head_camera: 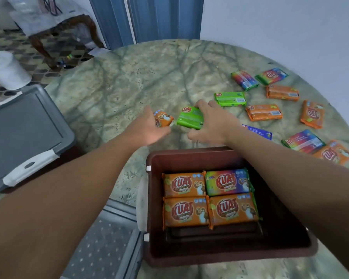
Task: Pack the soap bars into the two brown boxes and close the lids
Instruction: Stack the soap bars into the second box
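Brown box point(226, 250) at lower centre, lid off, four soap bars point(210, 198) laid flat, tight grid to save room. Left hand point(149, 129) pinches orange bar point(164, 118); right hand point(212, 121) grips green bar point(189, 117) mid-frame. Loose bars point(264, 112) at right on table point(149, 77).

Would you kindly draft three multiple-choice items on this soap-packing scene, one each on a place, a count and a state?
1. Where does the brown box stand?
A. on the floor
B. on the table, nearest the person
C. on the grey lid

2. How many soap bars show on top in the box?
A. two
B. four
C. six

3. What is the right hand doing?
A. gripping the green bar
B. closing a lid
C. resting empty

Answers:
1 B, marbled top surrounds it.
2 B, three orange, one rainbow bar.
3 A, its fingers curl over that bar, while the left hand holds an orange bar.
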